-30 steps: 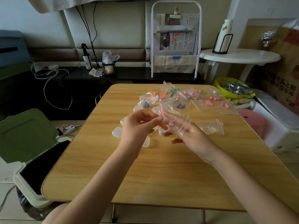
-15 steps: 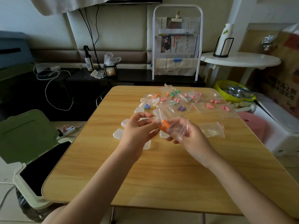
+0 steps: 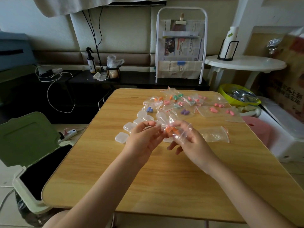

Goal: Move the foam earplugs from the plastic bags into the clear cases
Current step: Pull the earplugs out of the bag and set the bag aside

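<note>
My right hand (image 3: 189,142) and my left hand (image 3: 144,137) together hold a small clear plastic bag (image 3: 181,130) above the middle of the wooden table (image 3: 164,178). Orange earplugs (image 3: 170,130) show through the bag between my fingertips; my left fingers pinch the bag at its mouth beside them. Several clear cases (image 3: 121,137) lie closed on the table just behind and left of my hands. An empty bag (image 3: 213,134) lies to the right. Several bags with pink, purple, blue, green and orange earplugs (image 3: 184,102) are spread across the far part of the table.
A green-lidded bin (image 3: 28,145) stands open on the floor at the left. A pink stool (image 3: 258,129) and white boxes sit to the right of the table. Behind the table are a dark low shelf (image 3: 131,79) and a white newspaper rack (image 3: 181,46).
The bag with the orange earplugs has turned in my hands, and the earplugs now lie nearer my left fingertips. Both hands stayed over the same spot.
</note>
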Motion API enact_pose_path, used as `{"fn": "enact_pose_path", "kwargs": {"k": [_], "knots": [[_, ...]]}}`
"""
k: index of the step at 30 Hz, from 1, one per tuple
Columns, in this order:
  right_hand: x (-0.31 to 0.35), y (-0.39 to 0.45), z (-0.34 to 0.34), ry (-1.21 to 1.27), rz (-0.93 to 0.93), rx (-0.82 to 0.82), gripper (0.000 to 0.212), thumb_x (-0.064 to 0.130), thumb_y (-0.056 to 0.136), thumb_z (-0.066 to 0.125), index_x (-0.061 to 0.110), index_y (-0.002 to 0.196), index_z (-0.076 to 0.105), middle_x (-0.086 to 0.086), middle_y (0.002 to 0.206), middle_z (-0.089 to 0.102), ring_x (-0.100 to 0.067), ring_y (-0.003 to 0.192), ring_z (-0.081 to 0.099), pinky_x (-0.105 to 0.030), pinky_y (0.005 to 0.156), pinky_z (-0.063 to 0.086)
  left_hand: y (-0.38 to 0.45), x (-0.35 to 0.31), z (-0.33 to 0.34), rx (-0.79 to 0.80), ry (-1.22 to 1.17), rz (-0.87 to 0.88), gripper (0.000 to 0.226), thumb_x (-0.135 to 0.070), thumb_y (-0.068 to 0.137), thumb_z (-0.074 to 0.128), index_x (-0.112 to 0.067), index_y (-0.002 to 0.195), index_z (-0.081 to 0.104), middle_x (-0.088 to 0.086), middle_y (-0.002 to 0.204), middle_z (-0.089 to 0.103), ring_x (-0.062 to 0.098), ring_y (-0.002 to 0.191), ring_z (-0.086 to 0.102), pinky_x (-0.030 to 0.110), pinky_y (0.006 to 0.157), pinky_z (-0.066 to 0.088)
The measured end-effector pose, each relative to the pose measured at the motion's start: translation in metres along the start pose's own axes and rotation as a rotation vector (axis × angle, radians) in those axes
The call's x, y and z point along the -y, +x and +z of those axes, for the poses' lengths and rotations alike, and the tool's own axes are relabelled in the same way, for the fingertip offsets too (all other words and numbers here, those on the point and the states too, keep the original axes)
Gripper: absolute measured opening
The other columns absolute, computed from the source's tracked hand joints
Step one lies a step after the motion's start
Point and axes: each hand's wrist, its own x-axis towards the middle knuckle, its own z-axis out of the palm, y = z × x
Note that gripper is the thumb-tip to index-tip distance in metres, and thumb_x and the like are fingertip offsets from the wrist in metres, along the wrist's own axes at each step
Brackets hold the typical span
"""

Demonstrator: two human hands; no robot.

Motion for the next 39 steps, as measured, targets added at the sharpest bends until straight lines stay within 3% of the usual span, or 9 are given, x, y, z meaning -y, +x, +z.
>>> {"fn": "enact_pose_path", "kwargs": {"k": [5,8,13,18,24,27,32,36,39], "knots": [[-0.001,-0.002,0.002,0.008,-0.008,0.053,0.03,0.018,0.1,0.045,0.042,0.111,0.059,-0.002,0.104,0.068,-0.024,0.069,0.068,-0.036,0.056,0.049,0.001,0.002,0.001,-0.001,-0.015,-0.008,0.019,0.011,0.088,0.052,-0.007,0.085,0.047,0.01,0.065,0.063,0.019,0.057,0.065,0.019,0.055,0.055],[-0.003,-0.003,0.003,0.042,0.022,0.072,0.032,0.016,0.101,0.042,0.038,0.119,0.056,-0.003,0.105,0.068,-0.02,0.068,0.067,-0.03,0.054,0.048,-0.001,0.003,0.002,0.029,0.035,0.033,0.022,0.013,0.087,0.052,-0.008,0.088,0.046,0.011,0.07,0.06,0.02,0.059,0.064,0.022,0.061,0.057],[-0.001,-0.004,0.003,0.131,0.049,0.121,0.034,0.017,0.103,0.034,0.028,0.128,0.053,-0.01,0.108,0.066,-0.02,0.069,0.065,-0.026,0.052,0.046,-0.005,0.007,0.002,-0.101,0.503,0.306,0.02,0.011,0.081,0.06,-0.006,0.08,0.05,0.006,0.067,0.054,0.018,0.057,0.058,0.025,0.058,0.053],[-0.004,-0.003,0.011,0.136,0.04,0.098,0.028,0.021,0.1,0.044,0.033,0.12,0.059,-0.012,0.097,0.067,-0.022,0.069,0.066,-0.026,0.049,0.047,-0.012,0.013,0.008,-0.126,0.617,0.4,0.021,0.013,0.08,0.056,-0.006,0.075,0.049,0.004,0.062,0.051,0.015,0.055,0.054,0.021,0.053,0.048],[-0.006,-0.003,0.008,-0.162,-0.06,-0.025,0.036,0.044,0.086,0.053,0.04,0.122,0.06,0.005,0.082,0.073,-0.018,0.064,0.067,-0.024,0.053,0.049,-0.005,0.009,0.004,-0.212,0.338,0.263,0.022,0.013,0.083,0.054,-0.007,0.077,0.047,0.008,0.074,0.05,0.015,0.058,0.061,0.024,0.062,0.056],[-0.004,-0.005,0.006,-0.188,-0.152,-0.086,0.031,0.03,0.089,0.055,0.028,0.118,0.065,0.014,0.082,0.072,-0.007,0.061,0.067,-0.02,0.05,0.048,0.0,0.005,0.001,-0.247,0.119,0.152,0.025,0.011,0.085,0.055,-0.009,0.075,0.045,0.011,0.074,0.051,0.017,0.064,0.058,0.022,0.06,0.057],[-0.006,-0.002,0.001,-0.231,-0.195,-0.26,0.028,0.004,0.095,0.051,0.029,0.095,0.065,0.019,0.075,0.066,-0.011,0.059,0.068,-0.029,0.047,0.053,0.001,0.006,0.002,-0.297,0.147,0.169,0.02,0.012,0.086,0.054,-0.007,0.08,0.049,0.008,0.072,0.052,0.016,0.062,0.061,0.018,0.058,0.055],[-0.007,-0.001,-0.008,-0.634,-0.376,-0.22,0.03,0.031,0.095,0.039,0.016,0.104,0.063,0.022,0.066,0.059,0.0,0.051,0.057,-0.019,0.049,0.048,0.003,0.006,0.0,-0.27,0.101,0.103,0.014,0.01,0.086,0.058,0.0,0.095,0.054,0.011,0.073,0.051,0.018,0.066,0.056,0.018,0.056,0.055],[-0.004,-0.001,-0.014,-0.673,-0.305,-0.15,0.042,0.043,0.096,0.03,0.015,0.109,0.057,0.006,0.086,0.069,0.001,0.06,0.06,-0.026,0.052,0.053,0.004,0.005,-0.001,-0.193,0.132,0.065,0.022,0.0,0.084,0.067,0.005,0.104,0.058,0.011,0.083,0.058,0.016,0.071,0.063,0.019,0.064,0.057]]}}
